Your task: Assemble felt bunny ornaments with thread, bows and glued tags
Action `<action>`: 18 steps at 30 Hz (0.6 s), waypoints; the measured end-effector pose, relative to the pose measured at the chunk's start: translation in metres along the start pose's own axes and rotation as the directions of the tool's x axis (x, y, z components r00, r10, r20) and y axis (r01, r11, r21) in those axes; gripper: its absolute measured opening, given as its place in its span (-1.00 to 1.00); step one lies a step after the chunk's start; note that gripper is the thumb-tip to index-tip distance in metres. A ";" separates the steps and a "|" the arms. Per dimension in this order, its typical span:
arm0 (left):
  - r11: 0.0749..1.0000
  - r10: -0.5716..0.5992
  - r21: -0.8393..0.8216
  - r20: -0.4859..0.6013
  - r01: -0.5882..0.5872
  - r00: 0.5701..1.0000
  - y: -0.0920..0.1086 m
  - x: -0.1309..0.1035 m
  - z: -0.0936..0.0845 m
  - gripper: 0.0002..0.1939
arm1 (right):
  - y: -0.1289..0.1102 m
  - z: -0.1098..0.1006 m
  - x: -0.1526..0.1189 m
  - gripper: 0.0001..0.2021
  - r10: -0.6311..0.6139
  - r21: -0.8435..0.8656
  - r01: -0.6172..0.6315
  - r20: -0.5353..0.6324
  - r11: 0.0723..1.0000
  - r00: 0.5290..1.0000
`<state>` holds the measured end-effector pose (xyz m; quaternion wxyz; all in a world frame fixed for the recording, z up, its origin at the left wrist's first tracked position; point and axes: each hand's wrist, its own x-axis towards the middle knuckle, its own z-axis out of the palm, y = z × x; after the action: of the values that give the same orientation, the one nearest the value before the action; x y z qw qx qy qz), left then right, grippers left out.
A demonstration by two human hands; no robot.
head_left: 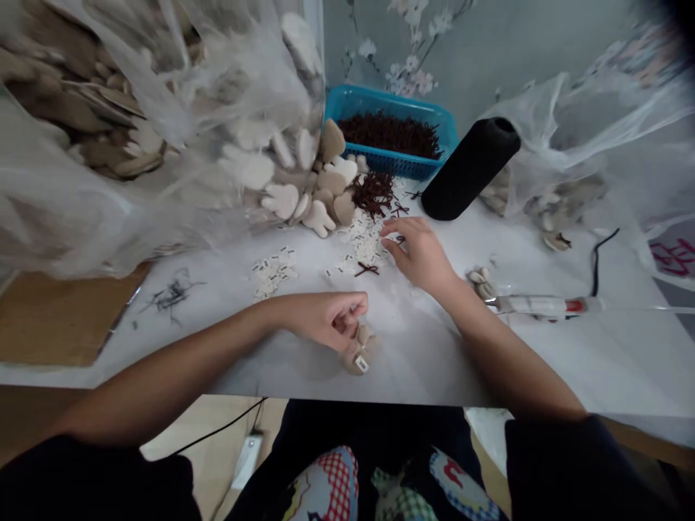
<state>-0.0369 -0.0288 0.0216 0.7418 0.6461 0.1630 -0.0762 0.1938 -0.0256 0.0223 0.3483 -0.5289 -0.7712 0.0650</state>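
Along your worktop [413, 376], a clear plastic bag [179, 123] of felt shapes fills the back left corner, with cardboard [59, 318] at the left front corner. A blue basket [399, 161] of brown bows sits by the back edge, a black cylinder [470, 170] beside it, and a glue gun [535, 305] lies towards the right edge. Your left hand [331, 318], fingers curled narrow, holds a felt piece [352, 364] near the front edge. Your right hand [418, 253] hovers by small white labels [365, 242], thumb and finger nearly meeting; you cannot tell whether they grip anything.
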 end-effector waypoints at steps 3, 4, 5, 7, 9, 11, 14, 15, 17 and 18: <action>1.000 0.002 0.004 0.026 -0.002 1.000 -0.002 -0.003 -0.006 -0.58 | 0.006 0.012 0.011 -0.89 0.016 -0.058 -0.013 0.047 0.998 0.999; 1.000 0.010 -0.001 0.030 -0.010 0.999 -0.002 -0.004 -0.009 -0.58 | 0.003 0.013 0.010 -0.91 0.032 -0.054 -0.028 0.086 0.998 0.996; 1.000 0.019 -0.009 0.030 -0.019 0.999 -0.003 -0.005 -0.011 -0.57 | 0.000 0.013 0.009 -0.92 0.033 -0.042 -0.027 0.148 0.999 0.988; 0.999 0.028 -0.033 0.023 -0.027 0.999 -0.003 -0.006 -0.015 -0.55 | -0.009 0.010 0.003 -0.93 -0.003 -0.029 0.012 0.287 1.000 0.958; 0.999 0.019 -0.047 0.017 -0.018 1.000 -0.001 -0.007 -0.016 -0.55 | -0.017 0.007 -0.006 -0.96 -0.015 -0.060 0.041 0.381 0.997 0.924; 0.999 0.003 -0.045 0.016 -0.002 1.000 0.002 -0.007 -0.016 -0.59 | -0.024 0.005 -0.017 -0.93 0.058 -0.127 -0.004 0.422 0.992 0.905; 1.000 -0.007 -0.018 0.027 0.007 1.000 0.005 -0.007 -0.015 -0.62 | -0.031 0.003 -0.032 -0.86 0.190 -0.212 -0.105 0.440 0.972 0.878; 1.000 -0.010 -0.005 0.032 0.010 0.999 0.006 -0.007 -0.015 -0.62 | -0.032 0.001 -0.037 -0.85 0.205 -0.220 -0.116 0.439 0.969 0.875; 1.000 -0.014 0.022 0.027 0.013 1.000 0.007 -0.007 -0.016 -0.63 | -0.034 -0.002 -0.045 -0.84 0.199 -0.197 -0.126 0.416 0.972 0.887; 0.999 -0.014 0.034 0.019 0.014 1.000 0.007 -0.007 -0.017 -0.63 | -0.034 -0.005 -0.048 -0.85 0.190 -0.169 -0.132 0.395 0.977 0.899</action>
<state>-0.0434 -0.0119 0.0282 0.7317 0.6566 0.1592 -0.0904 0.1804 -0.0829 0.0195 0.1353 -0.5885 -0.7829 0.1495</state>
